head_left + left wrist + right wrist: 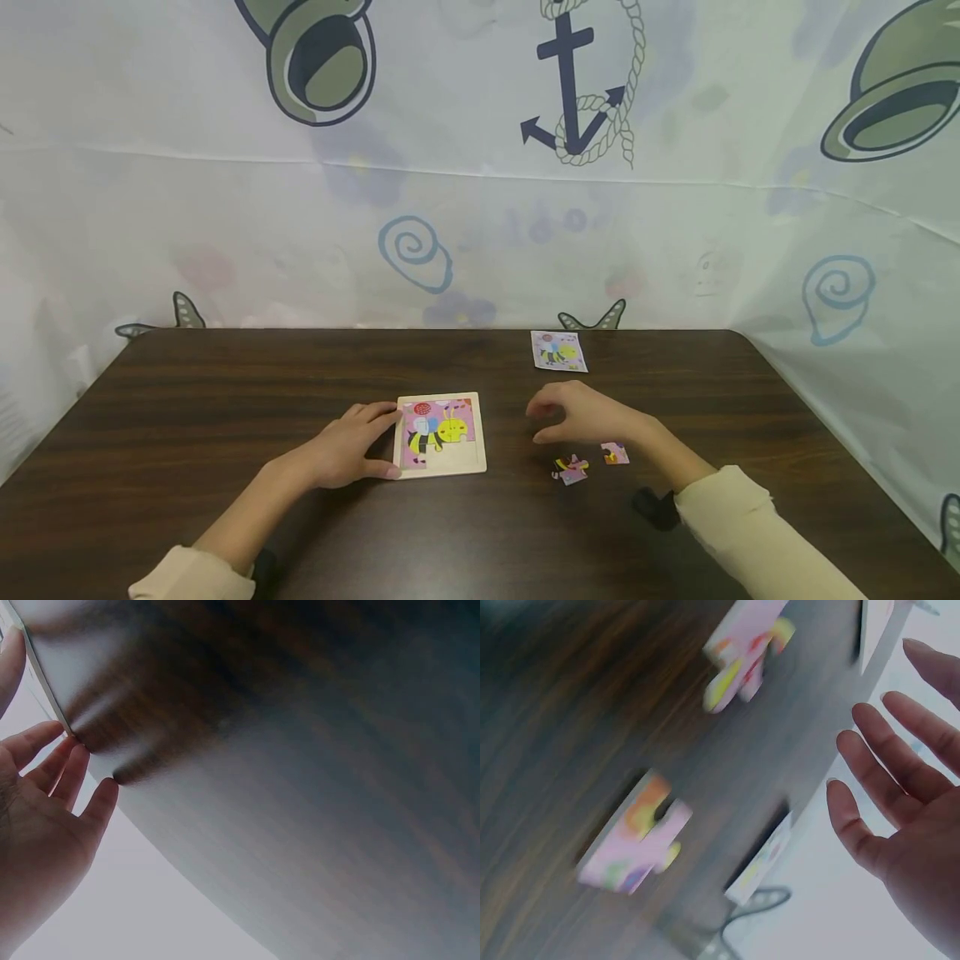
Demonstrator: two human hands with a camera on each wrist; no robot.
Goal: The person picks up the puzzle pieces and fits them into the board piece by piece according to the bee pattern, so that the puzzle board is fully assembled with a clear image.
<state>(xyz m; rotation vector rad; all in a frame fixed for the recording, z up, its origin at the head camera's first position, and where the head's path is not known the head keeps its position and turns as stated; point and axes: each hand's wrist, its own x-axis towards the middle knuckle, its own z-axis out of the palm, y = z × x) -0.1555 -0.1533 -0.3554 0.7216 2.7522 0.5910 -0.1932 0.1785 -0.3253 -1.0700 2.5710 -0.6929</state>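
A wooden puzzle tray (pixel 482 442) with a bee picture lies on the table, part of its lower right bare wood. My left hand (pixel 348 446) rests at its left edge, thumb near the lower corner and fingers near the upper one. In the left wrist view those fingers (pixel 75 769) are spread along the tray's edge. My right hand (pixel 581 412) hovers right of the tray with relaxed fingers and nothing in them. Nearest to it are two loose puzzle pieces, a pink and yellow one (pixel 572 473) and a smaller pink one (pixel 615 453).
A picture card (pixel 558 352) of the same bee lies near the table's back edge, beyond my right hand. The dark wooden table (pixel 225 392) ends at a pale printed cloth (pixel 480 208) hanging behind it.
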